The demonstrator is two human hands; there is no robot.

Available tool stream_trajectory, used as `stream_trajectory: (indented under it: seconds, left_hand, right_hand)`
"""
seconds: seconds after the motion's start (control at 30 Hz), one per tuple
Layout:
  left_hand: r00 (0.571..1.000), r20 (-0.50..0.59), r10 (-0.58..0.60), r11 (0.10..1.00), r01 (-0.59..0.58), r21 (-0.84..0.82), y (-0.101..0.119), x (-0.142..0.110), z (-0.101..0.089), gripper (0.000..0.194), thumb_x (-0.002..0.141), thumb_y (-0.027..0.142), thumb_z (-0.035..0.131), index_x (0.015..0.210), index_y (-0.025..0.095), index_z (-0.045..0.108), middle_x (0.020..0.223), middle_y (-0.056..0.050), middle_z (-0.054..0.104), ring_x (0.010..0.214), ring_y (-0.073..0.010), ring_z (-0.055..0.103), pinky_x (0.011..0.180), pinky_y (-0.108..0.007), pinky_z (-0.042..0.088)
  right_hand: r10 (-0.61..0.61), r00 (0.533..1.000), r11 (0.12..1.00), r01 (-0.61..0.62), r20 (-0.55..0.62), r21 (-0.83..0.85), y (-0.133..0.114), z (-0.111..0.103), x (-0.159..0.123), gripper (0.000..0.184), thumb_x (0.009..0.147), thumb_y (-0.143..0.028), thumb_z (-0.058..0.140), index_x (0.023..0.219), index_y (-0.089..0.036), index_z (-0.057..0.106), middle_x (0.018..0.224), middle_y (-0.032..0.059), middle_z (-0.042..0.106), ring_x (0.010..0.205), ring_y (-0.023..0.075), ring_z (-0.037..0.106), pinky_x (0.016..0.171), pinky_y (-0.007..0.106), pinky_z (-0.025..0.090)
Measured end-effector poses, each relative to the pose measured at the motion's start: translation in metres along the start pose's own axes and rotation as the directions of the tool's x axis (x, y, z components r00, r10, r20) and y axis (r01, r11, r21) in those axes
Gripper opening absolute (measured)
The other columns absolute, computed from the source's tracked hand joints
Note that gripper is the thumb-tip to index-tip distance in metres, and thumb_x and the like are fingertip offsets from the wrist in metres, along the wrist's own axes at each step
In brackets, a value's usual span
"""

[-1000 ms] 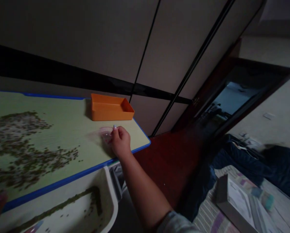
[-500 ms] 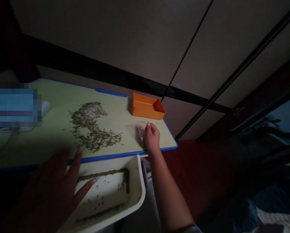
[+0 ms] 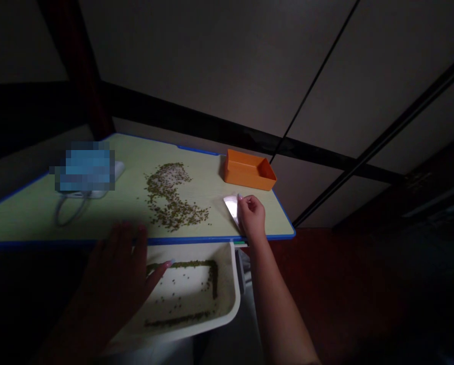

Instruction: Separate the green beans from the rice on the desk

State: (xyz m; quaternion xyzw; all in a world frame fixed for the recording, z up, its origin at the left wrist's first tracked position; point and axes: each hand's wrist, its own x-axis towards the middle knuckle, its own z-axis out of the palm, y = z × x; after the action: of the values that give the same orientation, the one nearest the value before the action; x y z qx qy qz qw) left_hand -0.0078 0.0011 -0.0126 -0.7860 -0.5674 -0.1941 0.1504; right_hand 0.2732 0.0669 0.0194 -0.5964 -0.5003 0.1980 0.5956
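Note:
My right hand (image 3: 252, 218) pinches a thin clear plastic piece (image 3: 232, 208) that catches bright light, low over the table's right part; its exact kind is unclear. Left of it, small green grains (image 3: 181, 214) lie spread on the pale table, joining a mixed pile of whitish and green grains (image 3: 168, 178). My left hand (image 3: 124, 268), dark and partly blurred, has its fingers spread over the left side of a white plastic bin (image 3: 232, 299) below the table edge. More green grains (image 3: 190, 264) lie along the bin's walls and scattered on its bottom.
An orange rectangular box (image 3: 245, 177) stands at the table's back right. A white device with a cable (image 3: 116, 172) and a blurred-out blue patch sits at the left. The table has a blue rim (image 3: 196, 238). Cabinet panels (image 3: 219, 66) rise behind it.
The view has swung left, so everything appears further right. The plastic piece in my right hand has tilted and now reflects light. My left hand remains spread over the bin.

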Motion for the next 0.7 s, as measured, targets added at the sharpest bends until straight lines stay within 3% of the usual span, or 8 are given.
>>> stream_trajectory:
  seconds: [0.17,0.27,0.3,0.37,0.43,0.47,0.53,0.7]
  left_hand:
    - [1.0,0.014,0.018,1.0,-0.018,0.01,0.001,0.001,-0.005,0.081,0.084,0.059,0.03,0.136,-0.003,0.041,0.143,-0.037,0.044,0.138,-0.0463,0.041,0.104,-0.063,0.039]
    - [0.999,0.02,0.03,0.999,-0.031,0.039,-0.002,0.0,-0.001,0.083,0.083,0.061,0.031,0.134,-0.004,0.042,0.14,-0.037,0.046,0.135,-0.048,0.043,0.105,-0.062,0.039]
    - [0.999,0.016,0.034,0.998,-0.035,0.045,-0.003,-0.001,0.001,0.085,0.083,0.063,0.031,0.135,-0.004,0.042,0.14,-0.036,0.047,0.135,-0.0475,0.044,0.107,-0.061,0.038]
    - [0.999,-0.004,0.039,0.998,-0.039,0.047,-0.006,-0.003,0.006,0.087,0.082,0.065,0.033,0.136,-0.002,0.041,0.141,-0.035,0.048,0.136,-0.0458,0.043,0.109,-0.059,0.039]
    - [0.999,-0.02,0.044,0.999,-0.043,0.031,-0.008,-0.005,0.01,0.085,0.082,0.064,0.035,0.137,-0.001,0.041,0.143,-0.035,0.046,0.139,-0.0447,0.04,0.11,-0.057,0.039]
    - [0.999,-0.026,0.047,0.999,-0.046,0.023,-0.008,-0.006,0.012,0.084,0.083,0.063,0.035,0.137,-0.001,0.04,0.144,-0.036,0.044,0.141,-0.0442,0.038,0.11,-0.057,0.039]
    - [0.997,-0.047,0.053,0.999,-0.052,0.016,-0.009,-0.007,0.014,0.084,0.083,0.062,0.035,0.138,-0.001,0.04,0.144,-0.036,0.043,0.142,-0.0441,0.035,0.111,-0.056,0.039]
    - [0.996,-0.052,0.074,0.997,-0.073,0.028,-0.009,-0.006,0.012,0.088,0.083,0.065,0.033,0.14,-0.002,0.037,0.146,-0.035,0.042,0.141,-0.0447,0.036,0.111,-0.057,0.039]
  right_hand:
    - [-0.02,0.999,0.999,0.022,0.048,-0.026,-0.001,0.0,0.0,0.042,0.083,-0.056,0.059,0.062,-0.022,0.048,0.053,-0.0056,0.046,0.051,0.0106,0.041,0.051,0.023,0.032]
    - [-0.107,0.981,0.967,0.14,0.159,-0.214,-0.011,-0.003,0.011,0.039,0.088,-0.052,0.055,0.064,-0.021,0.052,0.056,-0.0035,0.052,0.052,0.0112,0.045,0.053,0.024,0.03]
    - [-0.16,0.961,0.92,0.228,0.226,-0.32,-0.017,-0.004,0.018,0.037,0.089,-0.049,0.054,0.066,-0.02,0.054,0.057,-0.0026,0.054,0.053,0.0116,0.045,0.055,0.024,0.03]
    - [-0.256,0.882,0.735,0.444,0.396,-0.513,-0.028,-0.005,0.034,0.033,0.091,-0.044,0.055,0.069,-0.02,0.059,0.059,0.0001,0.059,0.056,0.0134,0.048,0.059,0.026,0.029]
    - [-0.28,0.79,0.565,0.595,0.545,-0.572,-0.037,-0.002,0.049,0.029,0.091,-0.042,0.057,0.074,-0.02,0.064,0.064,0.0031,0.065,0.06,0.0153,0.052,0.062,0.028,0.029]
    - [-0.277,0.767,0.514,0.627,0.579,-0.585,-0.039,0.001,0.055,0.029,0.092,-0.042,0.056,0.077,-0.02,0.066,0.067,0.0043,0.067,0.061,0.016,0.054,0.063,0.028,0.029]
    - [-0.268,0.759,0.475,0.64,0.593,-0.604,-0.04,0.009,0.061,0.031,0.094,-0.044,0.053,0.082,-0.019,0.067,0.072,0.0062,0.07,0.063,0.0172,0.057,0.062,0.028,0.028]
    - [-0.235,0.782,0.477,0.61,0.578,-0.632,-0.033,0.024,0.054,0.037,0.097,-0.049,0.046,0.089,-0.02,0.068,0.077,0.0074,0.073,0.068,0.0187,0.062,0.06,0.029,0.027]
